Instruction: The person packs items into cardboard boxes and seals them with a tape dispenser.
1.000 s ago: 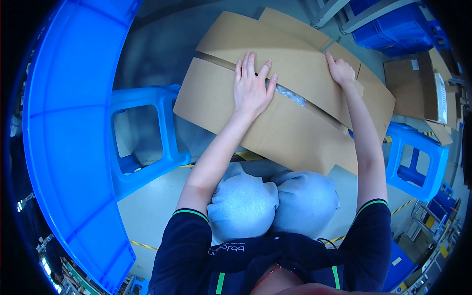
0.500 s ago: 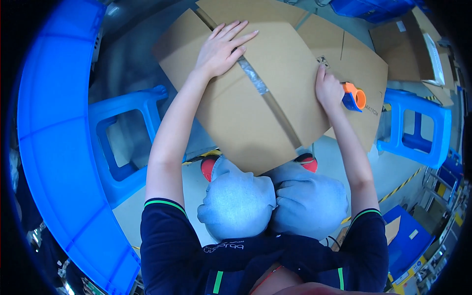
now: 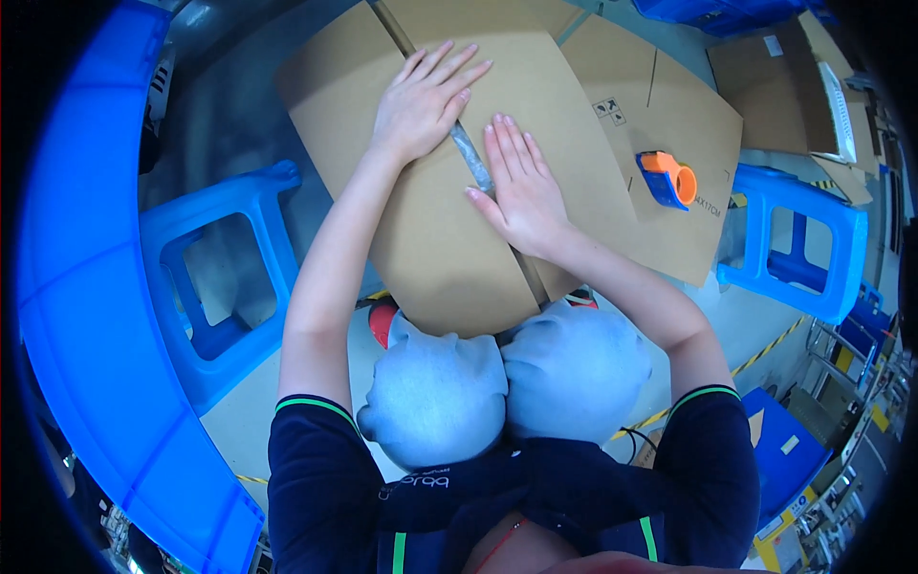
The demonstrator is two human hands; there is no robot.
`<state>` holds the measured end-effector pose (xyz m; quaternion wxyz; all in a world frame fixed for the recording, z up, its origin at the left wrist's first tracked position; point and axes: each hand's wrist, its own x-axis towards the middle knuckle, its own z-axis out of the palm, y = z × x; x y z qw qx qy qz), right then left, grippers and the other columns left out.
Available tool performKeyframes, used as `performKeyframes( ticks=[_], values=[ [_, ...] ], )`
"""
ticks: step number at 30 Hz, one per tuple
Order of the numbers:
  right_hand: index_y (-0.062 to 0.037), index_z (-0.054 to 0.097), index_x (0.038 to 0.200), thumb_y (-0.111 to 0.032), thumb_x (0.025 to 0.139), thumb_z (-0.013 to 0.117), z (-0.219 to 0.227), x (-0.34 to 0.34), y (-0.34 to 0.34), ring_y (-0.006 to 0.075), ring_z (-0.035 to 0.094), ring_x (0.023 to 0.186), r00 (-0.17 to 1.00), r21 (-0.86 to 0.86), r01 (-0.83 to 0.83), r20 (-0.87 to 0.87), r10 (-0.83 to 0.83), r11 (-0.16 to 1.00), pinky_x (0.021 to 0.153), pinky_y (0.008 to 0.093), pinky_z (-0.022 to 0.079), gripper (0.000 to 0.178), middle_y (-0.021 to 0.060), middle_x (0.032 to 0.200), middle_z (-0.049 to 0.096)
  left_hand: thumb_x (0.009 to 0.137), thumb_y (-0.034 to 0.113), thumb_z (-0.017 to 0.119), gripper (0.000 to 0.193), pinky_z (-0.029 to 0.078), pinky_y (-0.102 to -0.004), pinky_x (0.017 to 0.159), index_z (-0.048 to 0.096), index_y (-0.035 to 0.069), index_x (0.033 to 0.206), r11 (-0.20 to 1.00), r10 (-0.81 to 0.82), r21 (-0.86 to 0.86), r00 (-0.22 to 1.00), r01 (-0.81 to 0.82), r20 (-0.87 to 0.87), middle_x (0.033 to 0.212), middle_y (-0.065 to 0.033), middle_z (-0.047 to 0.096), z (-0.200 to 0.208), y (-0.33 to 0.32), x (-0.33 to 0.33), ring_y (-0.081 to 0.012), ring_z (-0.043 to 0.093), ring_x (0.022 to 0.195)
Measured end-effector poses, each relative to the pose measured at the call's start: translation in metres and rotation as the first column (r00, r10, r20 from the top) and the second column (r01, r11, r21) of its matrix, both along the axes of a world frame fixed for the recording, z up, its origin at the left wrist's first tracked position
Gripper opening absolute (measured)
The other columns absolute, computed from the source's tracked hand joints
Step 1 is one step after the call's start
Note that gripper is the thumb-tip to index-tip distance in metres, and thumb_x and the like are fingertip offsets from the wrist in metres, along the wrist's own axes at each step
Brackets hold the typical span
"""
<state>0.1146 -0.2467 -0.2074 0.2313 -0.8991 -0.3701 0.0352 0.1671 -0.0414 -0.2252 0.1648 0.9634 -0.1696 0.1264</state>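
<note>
A brown cardboard carton (image 3: 430, 249) lies before my knees, its two flaps meeting along a dark seam that runs slantwise. A short strip of clear packing tape (image 3: 471, 158) covers the middle of that seam. My left hand (image 3: 421, 105) rests flat beside the tape's far end, fingers stretched forward. Nearer to me, my right hand (image 3: 524, 191) is laid flat against the flap just right of the tape, its thumb reaching over the strip. Neither hand grasps anything. An orange and blue tape dispenser (image 3: 669, 180) sits to the right on a flat cardboard sheet (image 3: 669, 120).
A blue plastic stool (image 3: 273, 249) stands at the left beside a long blue panel (image 3: 86, 287). Another blue stool (image 3: 832, 249) is at the right. Behind it leans an opened carton (image 3: 765, 96). Yellow-black tape (image 3: 770, 344) marks the floor.
My right hand has moved left from near the tape dispenser onto the seam and now lies flat by the tape. The left hand stays nearly in place. The view has shifted slightly.
</note>
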Motion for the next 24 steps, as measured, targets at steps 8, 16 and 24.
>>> performKeyframes(
  ticks=[8, 16, 24],
  values=[
    [-0.0035, 0.043, 0.133, -0.020, 0.087, 0.057, 0.018, 0.031, -0.076, 0.0344, 0.027, 0.136, 0.882, 0.274, 0.470, -0.117, -0.456, 0.839, 0.111, 0.0435, 0.022, 0.051, 0.0198, 0.141, 0.036, 0.095, 0.038, 0.039, 0.042, 0.019, -0.0435, 0.114, 0.048, 0.025, 0.134, 0.999, 0.034, 0.006, 0.999, -0.034, 0.010, 0.142, -0.0007, 0.042, 0.013, 0.000, -0.004, -0.0238, 0.032, 0.135],
    [-0.0013, 0.048, 0.125, -0.047, 0.072, 0.074, -0.069, 0.058, -0.280, 0.0345, 0.045, 0.120, 0.781, -0.239, 0.618, 0.294, -0.551, 0.749, 0.100, 0.0436, 0.036, 0.074, 0.0207, 0.130, 0.046, 0.094, 0.037, 0.042, 0.041, 0.019, -0.0427, 0.114, 0.051, 0.024, 0.132, 0.997, 0.066, 0.032, 0.997, -0.068, 0.048, 0.141, 0.0005, 0.044, 0.011, -0.005, -0.003, -0.0231, 0.033, 0.135],
    [-0.0072, 0.053, 0.112, -0.051, 0.077, 0.067, -0.101, 0.045, -0.284, 0.0300, 0.053, 0.108, 0.606, -0.355, 0.794, 0.414, -0.679, 0.493, 0.096, 0.0424, 0.035, 0.058, 0.0137, 0.110, 0.059, 0.093, 0.035, 0.041, 0.040, 0.018, -0.0432, 0.115, 0.051, 0.024, 0.131, 0.997, 0.075, -0.019, 0.997, -0.074, 0.032, 0.140, 0.0008, 0.044, 0.011, -0.006, -0.003, -0.0224, 0.033, 0.135]
  ],
)
